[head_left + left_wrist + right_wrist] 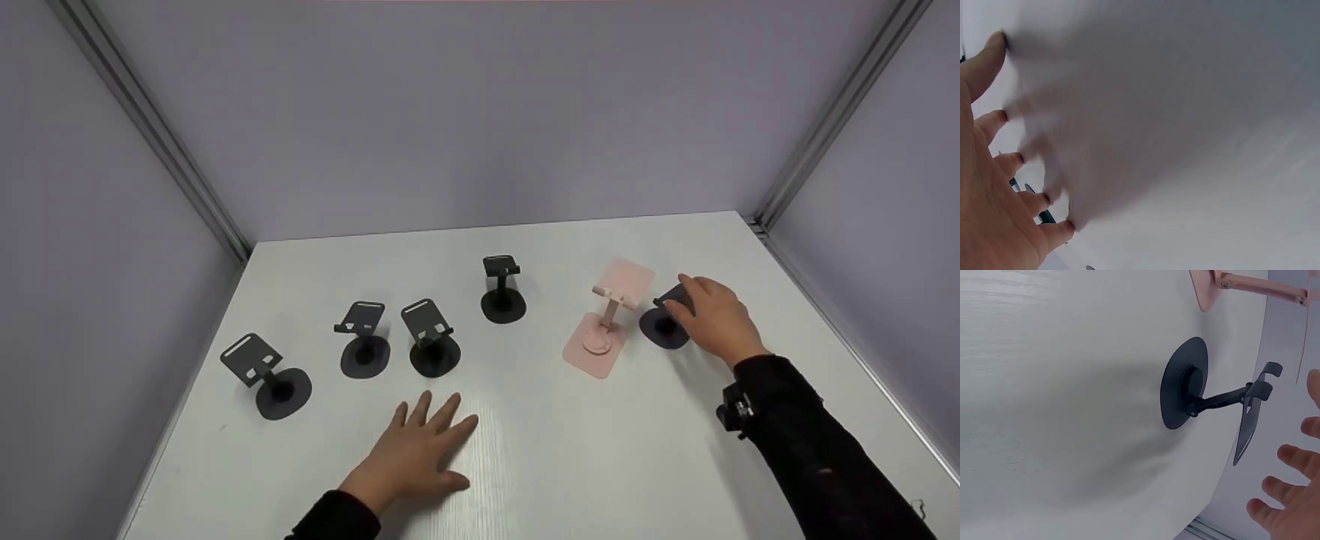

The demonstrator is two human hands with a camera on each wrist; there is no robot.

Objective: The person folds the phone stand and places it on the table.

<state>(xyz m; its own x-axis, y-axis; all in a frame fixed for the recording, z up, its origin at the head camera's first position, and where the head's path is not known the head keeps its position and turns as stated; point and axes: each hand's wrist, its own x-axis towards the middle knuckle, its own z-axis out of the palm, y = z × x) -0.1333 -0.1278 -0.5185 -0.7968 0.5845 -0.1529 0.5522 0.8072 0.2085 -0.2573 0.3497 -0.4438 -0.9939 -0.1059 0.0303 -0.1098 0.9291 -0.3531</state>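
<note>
The person's left hand [420,450] lies flat on the white wood-grain table [562,465], palm down, fingers spread, holding nothing. Farther right, the right hand [716,315] hovers with fingers loosely spread by the small black metal phone stand [664,326], not gripping it, just right of the pink square-based phone stand [604,330].

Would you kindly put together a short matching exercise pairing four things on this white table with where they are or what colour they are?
Things:
1. left hand
2. right hand
3. pink stand
4. leftmost black stand

Descriptions:
A. the only stand that is not black
B. nearest the table's left edge
C. fingers spread, flat on the bare table
D. at the rightmost black stand

Pairs: 1-C, 2-D, 3-A, 4-B
</note>
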